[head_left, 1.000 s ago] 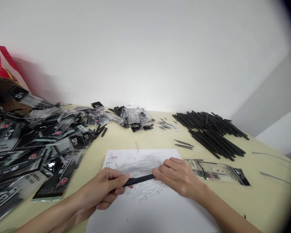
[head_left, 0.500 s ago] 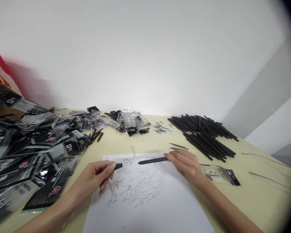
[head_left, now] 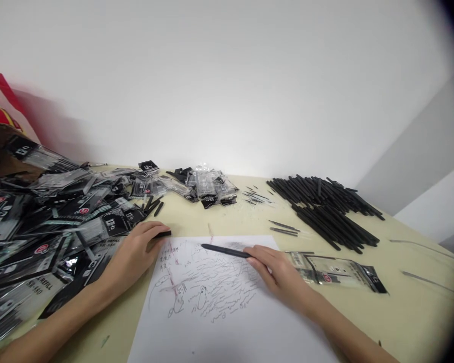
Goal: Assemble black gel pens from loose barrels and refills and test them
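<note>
My left hand [head_left: 138, 252] is closed on a short black pen cap [head_left: 164, 234], just past the upper left corner of the scribbled white paper [head_left: 280, 327]. Whether the cap touches the table is hard to tell. Over the paper's upper part, my right hand [head_left: 274, 269] grips a slim black pen [head_left: 225, 250] by one end, its other end pointing left. Pen scribbles and small drawings cover the paper's upper half. Beside my right forearm lies a clear refill packet [head_left: 336, 272].
Black-and-clear refill packets [head_left: 71, 206] are heaped at left, with more packets [head_left: 212, 186] at the back. Black pens [head_left: 336, 227] lie in rows at right. Thin refills [head_left: 283, 228] and small loose pieces [head_left: 258, 195] lie between. A red bag [head_left: 7, 103] stands far left.
My left hand has moved up and left with the cap, off the paper to its corner. My right hand has shifted slightly left and down, and the pen now tilts the other way.
</note>
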Tool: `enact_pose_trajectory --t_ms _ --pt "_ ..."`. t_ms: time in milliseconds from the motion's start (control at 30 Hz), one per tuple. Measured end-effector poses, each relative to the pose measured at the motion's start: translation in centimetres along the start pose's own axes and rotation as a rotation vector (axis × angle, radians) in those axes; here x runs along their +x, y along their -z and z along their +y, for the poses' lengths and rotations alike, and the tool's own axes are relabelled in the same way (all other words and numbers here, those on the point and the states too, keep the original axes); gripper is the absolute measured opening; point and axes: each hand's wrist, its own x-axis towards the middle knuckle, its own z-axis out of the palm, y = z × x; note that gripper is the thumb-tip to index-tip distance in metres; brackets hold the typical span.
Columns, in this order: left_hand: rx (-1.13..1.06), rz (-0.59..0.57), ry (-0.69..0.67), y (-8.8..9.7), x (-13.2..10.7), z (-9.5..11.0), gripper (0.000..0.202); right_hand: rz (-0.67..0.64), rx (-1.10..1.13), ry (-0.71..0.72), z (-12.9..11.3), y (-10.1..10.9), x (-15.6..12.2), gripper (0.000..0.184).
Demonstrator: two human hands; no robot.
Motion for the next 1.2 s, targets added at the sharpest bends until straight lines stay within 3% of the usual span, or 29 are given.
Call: enact_pose_trajectory --t_ms 100,267,400,567,733,900,1000,1067,1200 --pt "-0.046 0.069 -0.119 -0.1 -0.8 1.8 0.029 -0.076 0.114 -0.081 -1.4 -0.2 0.0 0.022" --pt "-0.187 0.068 -0.355 -0.5 -2.5 4.8 0.032 -0.211 0.222 -0.128 -3.2 -0.3 0.2 0.025" --pt "-0.279 0.082 -0.411 -0.9 -2.9 5.6 0.018 -0.250 0.250 -0.107 -3.7 -0.4 0.3 0.025" --pt "-0.366 0.067 -0.354 -1.1 -2.9 5.6 0.013 -0.168 0.305 -0.044 -3.4 -0.8 0.2 0.018" --pt "-0.414 -0.102 -0.140 -1.0 -3.0 6.0 0.011 -0.026 0.332 0.058 -3.0 -0.8 0.2 0.017" --pt "-0.436 -0.145 -0.020 -0.5 -2.8 6.1 0.013 -0.165 0.288 -0.123 -2.6 -0.8 0.2 0.022" --pt "-0.417 -0.135 0.001 -0.3 -2.7 6.1 0.013 -0.223 0.278 -0.186 -2.6 -0.9 0.4 0.037" --pt "-0.406 -0.138 0.001 -0.2 -2.7 6.1 0.013 -0.188 0.283 -0.221 -2.6 -1.0 0.4 0.037" --pt "-0.408 -0.138 0.025 -0.4 -2.6 6.2 0.015 -0.054 0.360 -0.261 -2.6 -0.9 0.5 0.015"
